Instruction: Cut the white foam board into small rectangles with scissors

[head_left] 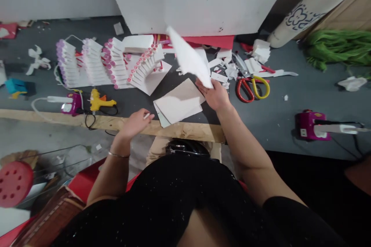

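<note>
My right hand [216, 94] has its fingers on the lower end of a white sheet [189, 58] that stands tilted above the table. Pinched between the fingers of my left hand [137, 122] is a small white piece [147, 115], near the table's front edge. Between both hands lie stacked white cards [179, 102], slightly fanned. Behind them, rows of small white strips with pink and red tips [147, 65] rest on white card. Similar rows with purple tips [67, 61] lie further left.
Scissors with red and yellow handles [252, 85] lie right of my right hand among paper scraps [232, 71]. A yellow glue gun [101, 101] is at left, a purple holder [314, 125] at right. A bottle [304, 13] and green strands [342, 48] stand back right.
</note>
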A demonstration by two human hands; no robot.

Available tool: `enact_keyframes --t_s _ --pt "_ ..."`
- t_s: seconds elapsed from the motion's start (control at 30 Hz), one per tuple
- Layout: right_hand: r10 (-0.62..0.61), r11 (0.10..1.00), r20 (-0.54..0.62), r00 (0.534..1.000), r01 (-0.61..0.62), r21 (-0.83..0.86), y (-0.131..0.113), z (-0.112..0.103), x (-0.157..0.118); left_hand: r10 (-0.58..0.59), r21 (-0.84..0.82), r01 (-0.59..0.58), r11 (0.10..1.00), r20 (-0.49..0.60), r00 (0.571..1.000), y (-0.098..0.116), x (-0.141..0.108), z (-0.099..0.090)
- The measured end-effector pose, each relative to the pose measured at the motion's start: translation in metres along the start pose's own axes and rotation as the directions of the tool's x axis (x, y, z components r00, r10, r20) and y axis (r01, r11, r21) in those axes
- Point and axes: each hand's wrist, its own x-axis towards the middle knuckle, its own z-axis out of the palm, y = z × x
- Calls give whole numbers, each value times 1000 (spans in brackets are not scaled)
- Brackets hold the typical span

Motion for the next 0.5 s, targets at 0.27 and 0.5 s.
enact_keyframes --t_s 0.27,0.5 --pt "-7 992 -104 995 20 127 34 3 -45 -4 -177 -13 984 -95 996 16 23 21" --pt "27 992 -36 999 -22 126 61 27 -54 -59 -24 54 998 -269 961 -5 26 -10"
